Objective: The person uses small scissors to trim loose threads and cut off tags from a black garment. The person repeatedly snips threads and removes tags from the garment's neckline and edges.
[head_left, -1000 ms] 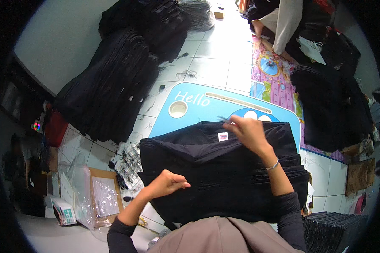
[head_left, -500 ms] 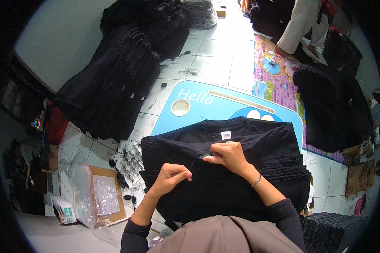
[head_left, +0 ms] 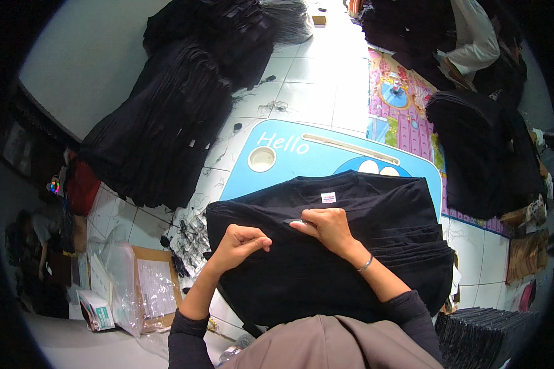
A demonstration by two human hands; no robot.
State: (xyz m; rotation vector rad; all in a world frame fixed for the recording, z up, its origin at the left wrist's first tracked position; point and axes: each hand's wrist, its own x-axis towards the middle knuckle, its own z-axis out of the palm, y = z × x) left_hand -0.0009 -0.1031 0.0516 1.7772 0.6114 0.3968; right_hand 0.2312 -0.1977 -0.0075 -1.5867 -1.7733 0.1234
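Note:
A stack of black T-shirts [head_left: 301, 270] lies in front of me, the top one spread with its neckline away from me and a small white label [head_left: 328, 197] inside the collar. Over the left part of the top shirt, my left hand [head_left: 242, 246] is closed in a pinch; what it holds, if anything, is too small to make out. My right hand [head_left: 327, 229], just below the collar, is closed around small thread snips [head_left: 294, 222]. Only their dark tip shows past the fingers; the rest is hidden.
Under the shirts stands a blue lap table [head_left: 240, 166] with a cup recess. Heaps of black garments [head_left: 160, 129] lie left and right [head_left: 474, 154]. Thread scraps [head_left: 191, 240] litter the tiles. Another person's pale-clothed limb [head_left: 477, 49] shows at the far right above a colourful mat [head_left: 406, 104].
My left hand has moved slightly left and up, away from the neckline. My right hand has shifted a little left with the snips. The other person at far right has changed posture.

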